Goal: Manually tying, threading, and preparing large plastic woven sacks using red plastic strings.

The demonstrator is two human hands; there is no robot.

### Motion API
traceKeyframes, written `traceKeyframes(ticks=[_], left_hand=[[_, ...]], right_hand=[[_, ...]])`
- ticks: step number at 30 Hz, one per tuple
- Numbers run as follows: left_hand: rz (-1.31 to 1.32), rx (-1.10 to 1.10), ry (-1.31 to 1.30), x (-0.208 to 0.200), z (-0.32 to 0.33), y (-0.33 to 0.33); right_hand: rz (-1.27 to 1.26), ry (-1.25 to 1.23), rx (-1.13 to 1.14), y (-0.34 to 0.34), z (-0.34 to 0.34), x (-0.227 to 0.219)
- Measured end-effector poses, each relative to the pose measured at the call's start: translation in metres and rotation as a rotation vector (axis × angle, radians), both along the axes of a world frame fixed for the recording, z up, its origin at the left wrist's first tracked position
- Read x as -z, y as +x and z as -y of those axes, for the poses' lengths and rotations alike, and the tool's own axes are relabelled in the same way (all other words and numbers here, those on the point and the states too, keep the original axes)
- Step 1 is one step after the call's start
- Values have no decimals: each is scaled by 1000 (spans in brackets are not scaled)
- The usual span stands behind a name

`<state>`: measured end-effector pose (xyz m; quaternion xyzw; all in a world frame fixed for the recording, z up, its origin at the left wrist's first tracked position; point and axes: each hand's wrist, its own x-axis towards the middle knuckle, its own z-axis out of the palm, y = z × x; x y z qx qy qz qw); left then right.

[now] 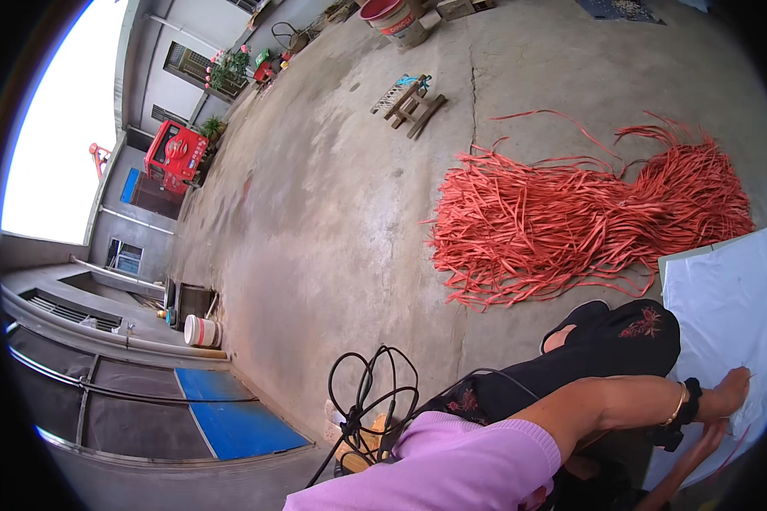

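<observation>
Head view: left fingers (738, 387) curl closed over white sheeting (714, 298); right fingers' state unclear.

On the concrete floor (315, 213) I can see a small wooden stool (411, 109), something bright blue lying on one end of it. Farther off stands a red-rimmed bucket (394, 25). Over by the building there's a boxy red machine (175, 155), a shrub with pink flowers (228, 71) beyond it, and a white bucket (199, 331) with red bands, near some blue panels (240, 426).
</observation>
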<state>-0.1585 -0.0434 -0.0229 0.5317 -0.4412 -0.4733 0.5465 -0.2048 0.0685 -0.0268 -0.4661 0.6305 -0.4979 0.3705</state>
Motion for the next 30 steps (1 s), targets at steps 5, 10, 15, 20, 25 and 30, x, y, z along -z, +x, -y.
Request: traceKeyframes(ticks=[5, 10, 15, 20, 25, 30], left_hand=[[-169, 267, 277, -10, -11, 16], [-535, 153, 425, -42, -8, 52], [-184, 172, 86, -14, 43, 103], [-476, 466, 377, -76, -20, 82], [-288, 531, 454, -74, -26, 113], [-539, 375, 438, -90, -11, 163]], right_hand=[[316, -58, 412, 30, -10, -38], [-122, 180, 202, 6, -25, -27], [-169, 75, -48, 72, -2, -43], [-621, 65, 125, -1, -46, -22], [-109, -37, 234, 65, -25, -58], [344, 78, 147, 132, -37, -84]])
